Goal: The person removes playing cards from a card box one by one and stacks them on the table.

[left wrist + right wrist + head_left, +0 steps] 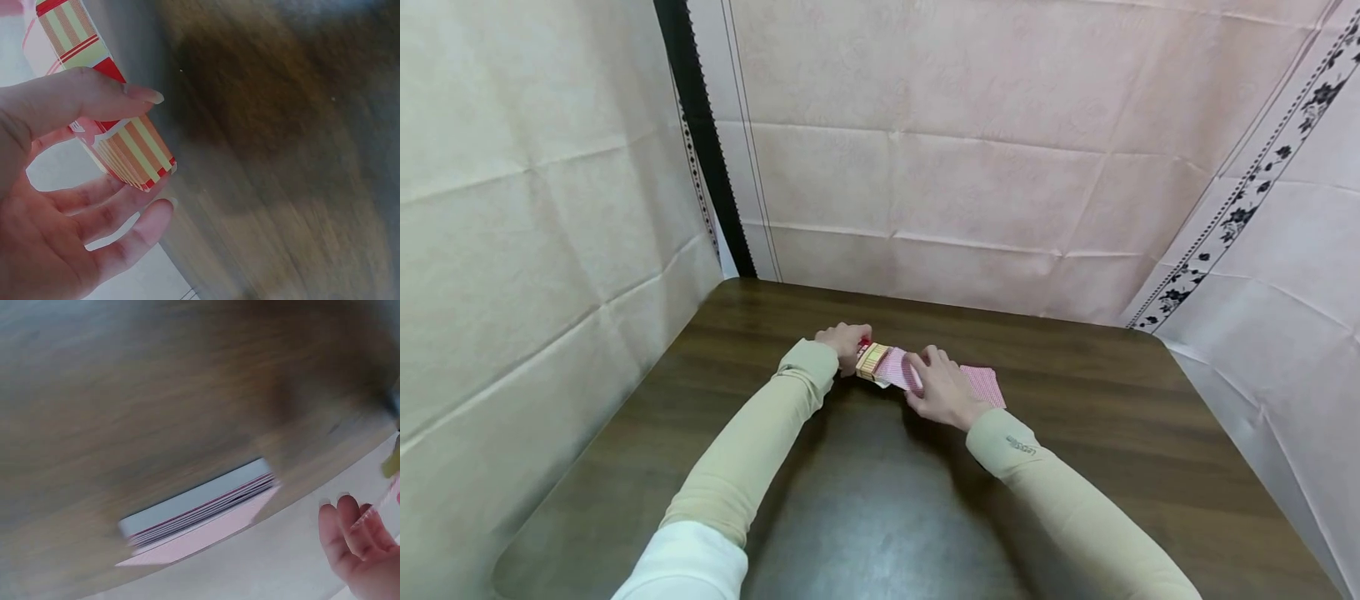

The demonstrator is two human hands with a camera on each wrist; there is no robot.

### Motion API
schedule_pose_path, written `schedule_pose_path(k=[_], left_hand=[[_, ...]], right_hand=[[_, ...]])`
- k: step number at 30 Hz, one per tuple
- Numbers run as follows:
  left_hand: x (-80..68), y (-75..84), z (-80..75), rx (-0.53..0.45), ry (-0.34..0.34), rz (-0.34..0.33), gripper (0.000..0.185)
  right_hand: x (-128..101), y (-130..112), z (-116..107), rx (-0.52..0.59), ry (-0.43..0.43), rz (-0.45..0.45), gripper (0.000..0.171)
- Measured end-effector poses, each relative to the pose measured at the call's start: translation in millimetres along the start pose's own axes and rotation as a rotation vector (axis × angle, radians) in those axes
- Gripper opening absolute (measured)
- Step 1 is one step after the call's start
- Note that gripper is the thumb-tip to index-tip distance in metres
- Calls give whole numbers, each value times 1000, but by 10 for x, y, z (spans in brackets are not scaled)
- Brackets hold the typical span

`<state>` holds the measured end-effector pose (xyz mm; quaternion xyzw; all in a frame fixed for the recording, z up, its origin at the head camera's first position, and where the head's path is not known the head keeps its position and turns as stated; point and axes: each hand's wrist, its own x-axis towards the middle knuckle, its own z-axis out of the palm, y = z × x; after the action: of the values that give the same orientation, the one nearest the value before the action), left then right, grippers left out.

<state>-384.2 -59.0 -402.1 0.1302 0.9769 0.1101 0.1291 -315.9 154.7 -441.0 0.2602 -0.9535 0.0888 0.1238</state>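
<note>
- Stack in red, yellow and tan stripes (872, 360), held at the far middle of the tabletop (1120, 396), slanting slightly nearer toward its right end; the left wrist view shows several thin layers along its edge.
- Left hand (846, 347) at the stack's left end, pinching it: thumb across the striped face, other fingers behind and beneath, the lower ones spread a little apart.
- Pink-patterned piece (892, 368) reaching right from the stack toward the other hand; whether it is joined to the stack cannot be told.
- Right hand (943, 392) at the right end of that piece, fingers loosely bent and slightly apart; whether thumb and fingers pinch the piece cannot be told.
- Pink pile (985, 385) on the tabletop just right of the right hand, partly hidden by it in the head view; the right wrist view shows many thin layers, a pale band along one side and a pink face along the other.
- Beige sleeves (752, 433) on both arms, coming in from the near side, small dark lettering on the right cuff.
- Pale wall covering (940, 167) beyond the far edge, creased, with a dark strip (703, 133) at the left and a black floral border (1236, 217) at the right.
</note>
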Motion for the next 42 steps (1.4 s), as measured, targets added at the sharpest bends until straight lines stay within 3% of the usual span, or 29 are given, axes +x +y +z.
schedule_pose_path(k=[5,10,16,22,33,42], left_hand=[[8,-26,0,-8,-16,-14,64],[19,-37,8,-8,-15,-5,65],[-3,-15,28,-8,-12,0,63],[-17,-34,43,-12,-15,-5,63],[-8,-62,-1,-17,-16,-23,63],[14,-98,15,-26,-23,-22,64]], right_hand=[[-104,184,-82,-52,45,145,58],[-219,394,-114,-101,93,345,55],[-357,543,-91,-121,1,504,54],[-415,587,-71,-129,-73,538,55],[-352,520,-82,-163,-133,556,57],[-360,453,-104,-147,-203,581,69]])
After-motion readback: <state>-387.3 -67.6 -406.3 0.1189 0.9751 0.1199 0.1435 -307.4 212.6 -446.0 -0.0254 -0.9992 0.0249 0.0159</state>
